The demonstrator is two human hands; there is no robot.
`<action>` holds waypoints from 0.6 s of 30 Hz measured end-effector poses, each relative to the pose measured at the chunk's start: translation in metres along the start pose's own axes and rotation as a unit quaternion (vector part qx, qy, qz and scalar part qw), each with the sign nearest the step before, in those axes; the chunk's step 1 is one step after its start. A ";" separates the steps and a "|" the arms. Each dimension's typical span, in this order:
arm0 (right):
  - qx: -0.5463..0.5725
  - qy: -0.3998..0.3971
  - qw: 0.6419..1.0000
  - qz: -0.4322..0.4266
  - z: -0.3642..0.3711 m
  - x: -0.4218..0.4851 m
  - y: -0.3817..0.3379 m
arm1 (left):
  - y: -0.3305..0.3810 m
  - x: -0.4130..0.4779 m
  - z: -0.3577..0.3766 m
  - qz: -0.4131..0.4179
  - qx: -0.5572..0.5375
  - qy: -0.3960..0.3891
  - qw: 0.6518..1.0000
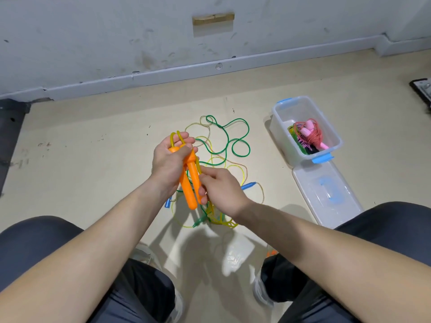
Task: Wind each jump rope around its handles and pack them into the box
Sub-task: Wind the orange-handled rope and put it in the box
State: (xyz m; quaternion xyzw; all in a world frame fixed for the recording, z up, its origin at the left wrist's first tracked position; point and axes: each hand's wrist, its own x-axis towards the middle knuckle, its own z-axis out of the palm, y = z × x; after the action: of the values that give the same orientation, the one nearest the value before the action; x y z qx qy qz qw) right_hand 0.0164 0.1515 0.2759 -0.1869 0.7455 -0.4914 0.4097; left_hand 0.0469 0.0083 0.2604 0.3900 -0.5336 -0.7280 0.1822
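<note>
Nearest to us, our knees in dark trousers (35, 238) frame the bottom of the view, and both bare forearms reach forward over the floor (93, 171).

Our left hand (168, 163) is closed round the upper ends of the two orange handles (192, 180), which lie side by side and hang down and a little to the right from the fist. A loop of the yellow rope (175, 137) stands up over the fingers of that hand. Our right hand (221, 192) meets the handles from the right: thumb and forefinger pinch the yellow rope just beside the handles, and the lower fingers curl against their lower part.

Below and beyond our hands a loose tangle lies on the floor. We see a green handle (199, 222) near us, blue handles (248, 185) on a pale braided cord, thin yellow loops, and farther off the green rope (233, 136) spread in wide curls.

To the right lies the clear lid (310, 183), flat on the floor, touching or just beside the box (282, 127). The box is clear plastic with blue latches, stands open, and holds a wound pink rope (312, 134) on top of other coloured ropes that we cannot tell apart.

Farthest off run the grey skirting (163, 75) and the scuffed wall (116, 31).
</note>
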 end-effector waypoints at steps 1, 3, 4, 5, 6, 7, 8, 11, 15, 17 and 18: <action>0.041 -0.010 0.999 0.004 0.001 0.000 -0.001 | -0.001 0.000 0.001 0.012 0.004 0.008 1.000; 0.059 -0.012 0.998 -0.007 0.007 -0.003 -0.001 | -0.006 -0.003 0.006 0.037 0.017 0.037 0.998; 0.046 -0.003 0.999 -0.017 0.012 -0.005 0.002 | -0.009 -0.006 0.011 0.049 0.020 0.056 0.997; 0.027 0.008 0.999 -0.032 0.018 -0.006 0.005 | -0.011 -0.009 0.015 0.058 0.018 0.073 0.996; 0.013 0.021 0.999 -0.046 0.023 -0.007 0.008 | -0.012 -0.012 0.019 0.063 0.011 0.086 0.994; 0.004 0.036 0.998 -0.060 0.027 -0.008 0.011 | -0.011 -0.014 0.023 0.065 0.003 0.094 0.993; -0.003 0.054 0.996 -0.073 0.030 -0.008 0.013 | -0.011 -0.014 0.025 0.061 -0.009 0.097 0.993; 0.008 0.101 0.989 -0.105 0.033 -0.013 0.011 | -0.009 -0.009 0.027 0.039 -0.045 0.080 0.995; 0.018 0.141 0.983 -0.114 0.031 -0.019 0.011 | -0.011 -0.011 0.029 0.029 -0.023 0.040 0.999; 0.043 0.137 0.984 -0.104 0.031 -0.020 0.012 | -0.011 -0.011 0.028 0.023 -0.018 0.030 0.999; 0.057 0.135 0.984 -0.097 0.031 -0.021 0.010 | -0.010 -0.010 0.027 0.021 -0.019 0.028 0.999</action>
State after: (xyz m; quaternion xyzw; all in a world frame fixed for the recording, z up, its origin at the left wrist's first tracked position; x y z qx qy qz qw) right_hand 0.0549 0.1524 0.2701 -0.1669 0.7432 -0.5910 0.2655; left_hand 0.0341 0.0357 0.2586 0.3956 -0.5224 -0.7227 0.2198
